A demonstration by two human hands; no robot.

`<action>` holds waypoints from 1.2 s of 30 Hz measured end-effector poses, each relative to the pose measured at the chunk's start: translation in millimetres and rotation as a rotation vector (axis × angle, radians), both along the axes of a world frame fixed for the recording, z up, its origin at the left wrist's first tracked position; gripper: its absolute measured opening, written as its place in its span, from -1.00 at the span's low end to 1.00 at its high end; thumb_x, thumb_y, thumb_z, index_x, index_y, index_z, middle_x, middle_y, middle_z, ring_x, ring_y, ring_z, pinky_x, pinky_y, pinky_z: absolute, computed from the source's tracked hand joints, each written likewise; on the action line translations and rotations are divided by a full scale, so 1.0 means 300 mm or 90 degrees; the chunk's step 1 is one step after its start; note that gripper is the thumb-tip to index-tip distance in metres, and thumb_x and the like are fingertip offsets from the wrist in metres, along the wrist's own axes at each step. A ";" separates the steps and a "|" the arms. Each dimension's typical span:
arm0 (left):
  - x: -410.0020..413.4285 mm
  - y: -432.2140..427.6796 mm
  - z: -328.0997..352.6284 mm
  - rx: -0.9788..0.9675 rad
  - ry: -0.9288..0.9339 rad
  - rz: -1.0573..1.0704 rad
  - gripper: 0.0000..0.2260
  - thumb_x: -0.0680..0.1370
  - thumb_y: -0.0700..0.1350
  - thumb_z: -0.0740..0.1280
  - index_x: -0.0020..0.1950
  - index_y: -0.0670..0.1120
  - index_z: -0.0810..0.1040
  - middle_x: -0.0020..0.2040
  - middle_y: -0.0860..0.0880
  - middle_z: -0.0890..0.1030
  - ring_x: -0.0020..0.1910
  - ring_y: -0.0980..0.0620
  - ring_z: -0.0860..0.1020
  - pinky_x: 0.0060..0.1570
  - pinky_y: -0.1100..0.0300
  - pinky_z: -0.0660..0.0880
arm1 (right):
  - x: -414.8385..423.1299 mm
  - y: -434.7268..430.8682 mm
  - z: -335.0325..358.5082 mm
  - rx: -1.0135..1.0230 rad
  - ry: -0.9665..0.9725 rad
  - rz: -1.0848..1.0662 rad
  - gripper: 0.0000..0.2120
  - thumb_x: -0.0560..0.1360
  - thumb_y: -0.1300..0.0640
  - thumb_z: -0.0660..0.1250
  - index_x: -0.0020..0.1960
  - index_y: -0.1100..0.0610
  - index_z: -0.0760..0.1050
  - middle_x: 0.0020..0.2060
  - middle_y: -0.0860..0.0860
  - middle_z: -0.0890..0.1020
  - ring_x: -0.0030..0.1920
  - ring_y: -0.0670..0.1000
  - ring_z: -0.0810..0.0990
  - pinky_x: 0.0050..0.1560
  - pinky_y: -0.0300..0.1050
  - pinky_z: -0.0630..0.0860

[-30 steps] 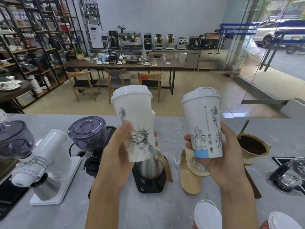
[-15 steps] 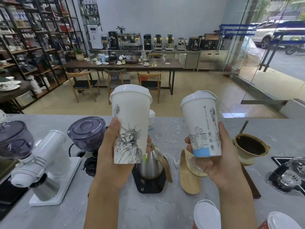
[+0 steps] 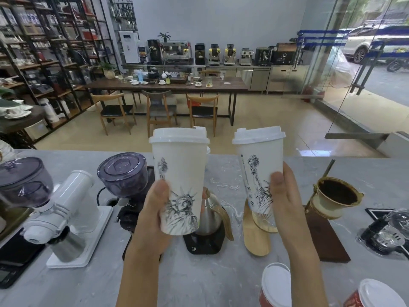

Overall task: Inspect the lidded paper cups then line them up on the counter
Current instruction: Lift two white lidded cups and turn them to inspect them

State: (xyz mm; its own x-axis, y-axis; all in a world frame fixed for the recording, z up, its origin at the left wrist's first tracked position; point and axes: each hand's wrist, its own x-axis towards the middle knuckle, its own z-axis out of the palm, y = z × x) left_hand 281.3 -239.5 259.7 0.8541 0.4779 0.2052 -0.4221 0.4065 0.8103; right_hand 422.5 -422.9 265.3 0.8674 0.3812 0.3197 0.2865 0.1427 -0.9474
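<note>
I hold two tall white paper cups with white lids upright above the grey marble counter (image 3: 199,280). My left hand (image 3: 155,216) grips the left cup (image 3: 180,173), which shows a Statue of Liberty drawing facing me. My right hand (image 3: 285,207) grips the right cup (image 3: 259,171), its torch-and-statue print turned toward me. Two red cups with white lids stand at the counter's near edge: one (image 3: 275,284) by my right forearm, another (image 3: 374,295) at the bottom right corner.
Beneath the cups sit a steel kettle (image 3: 210,216) on a black scale (image 3: 204,242) and a glass on a wooden tray (image 3: 256,240). Two grinders (image 3: 66,209) (image 3: 122,173) stand left. A filter dripper with coffee grounds (image 3: 336,196) stands right.
Both cups have been rotated in my hands: the right one now shows the statue print instead of the skyline and blue band. The left cup went from tilted to upright.
</note>
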 end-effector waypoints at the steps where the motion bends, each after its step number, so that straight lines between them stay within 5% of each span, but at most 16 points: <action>1: 0.000 -0.005 0.014 0.044 -0.010 0.002 -0.48 0.33 0.24 0.54 0.18 -0.03 0.69 0.02 -0.07 0.76 0.02 -0.05 0.73 -0.11 0.10 0.67 | -0.001 0.004 -0.008 -0.004 -0.022 -0.003 -0.33 0.44 -0.44 0.17 0.44 -0.13 0.31 0.20 -0.31 0.58 0.24 -0.25 0.55 0.10 -0.36 0.52; 4: -0.018 0.028 0.017 0.148 0.010 0.143 -0.34 0.35 0.16 0.58 0.36 -0.07 0.50 0.21 -0.09 0.68 0.20 -0.14 0.64 0.04 0.08 0.62 | -0.004 0.012 -0.042 -0.009 -0.043 -0.023 -0.27 0.40 -0.49 0.19 0.46 -0.16 0.25 0.26 -0.29 0.53 0.27 -0.24 0.52 0.14 -0.33 0.53; 10: -0.087 0.129 -0.017 0.241 -0.002 0.257 -0.40 0.39 -0.10 0.55 0.39 0.06 0.41 0.24 -0.05 0.64 0.23 -0.07 0.62 0.04 0.17 0.62 | -0.023 0.020 -0.100 -0.080 -0.103 -0.072 -0.31 0.47 -0.33 0.22 0.52 -0.13 0.15 0.42 -0.08 0.39 0.38 -0.08 0.42 0.32 0.10 0.49; 15: -0.157 0.198 -0.051 0.210 0.035 0.211 -0.37 0.37 -0.13 0.54 0.40 -0.01 0.40 0.25 -0.09 0.63 0.21 -0.10 0.62 -0.04 0.15 0.64 | -0.092 0.070 -0.118 -0.040 -0.047 -0.081 -0.53 0.59 -0.14 0.18 0.47 -0.09 0.26 0.37 -0.03 0.48 0.36 -0.03 0.47 0.34 0.18 0.46; 18: -0.233 0.239 -0.104 0.216 0.087 0.164 -0.36 0.35 -0.11 0.55 0.39 -0.04 0.41 0.23 -0.07 0.66 0.17 -0.10 0.64 -0.16 0.23 0.63 | -0.176 0.113 -0.159 -0.051 0.034 -0.064 -0.46 0.56 -0.29 0.16 0.46 -0.08 0.33 0.28 -0.15 0.57 0.30 -0.11 0.54 0.27 0.00 0.50; 25: -0.504 0.357 -0.345 0.240 0.270 0.055 -0.24 0.34 -0.09 0.60 0.47 0.05 0.34 0.35 -0.06 0.57 0.32 -0.06 0.56 0.23 -0.10 0.56 | -0.470 0.195 -0.396 -0.096 0.259 0.024 -0.29 0.41 -0.44 0.25 0.46 -0.14 0.35 0.34 -0.12 0.57 0.34 -0.05 0.55 0.27 0.08 0.51; 29: -0.721 0.433 -0.523 0.208 0.380 0.034 -0.18 0.31 -0.09 0.63 0.45 0.27 0.30 0.38 0.08 0.51 0.34 0.03 0.53 0.24 -0.02 0.56 | -0.719 0.206 -0.550 -0.166 0.397 0.042 -0.49 0.49 -0.03 0.32 0.42 -0.07 0.33 0.32 0.02 0.58 0.15 -0.05 0.67 -0.14 -0.17 0.64; 32: -0.869 0.486 -0.643 0.178 0.454 0.045 -0.13 0.33 -0.11 0.63 0.50 0.18 0.24 0.40 0.06 0.48 0.34 0.06 0.51 0.15 0.15 0.59 | -0.854 0.213 -0.623 -0.218 0.452 0.055 -0.45 0.51 0.32 0.37 0.43 0.07 0.28 0.35 0.14 0.52 0.22 0.13 0.59 -0.06 -0.08 0.64; 36: -0.959 0.522 -0.737 0.186 0.514 0.075 -0.16 0.36 -0.17 0.60 0.50 0.08 0.19 0.41 0.04 0.42 0.34 0.10 0.46 0.00 0.37 0.55 | -0.925 0.251 -0.676 -0.279 0.446 0.036 -0.21 0.41 0.41 0.48 0.50 0.10 0.18 0.37 0.09 0.44 0.31 0.17 0.50 0.03 -0.13 0.60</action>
